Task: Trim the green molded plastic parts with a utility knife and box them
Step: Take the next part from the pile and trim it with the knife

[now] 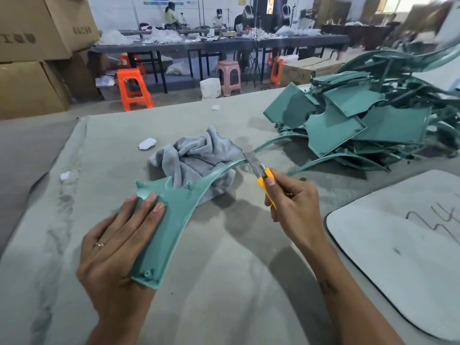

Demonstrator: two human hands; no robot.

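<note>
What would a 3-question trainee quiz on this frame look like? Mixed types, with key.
1. True or false: the left hand holds the utility knife.
2. The knife blade meets the green part at: A) its wide base B) its thin curved arm C) a screw post.
3. Fill in: behind the held part lies a crumpled grey ____.

Key: 1 false, the right hand grips it; 2 B; 3 towel.

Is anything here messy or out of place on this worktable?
Mostly the green parts at the far right: they lie in a jumbled heap, tilted and overlapping, not stacked. A grey cloth sits crumpled mid-table, and small white scraps lie scattered to its left.
</note>
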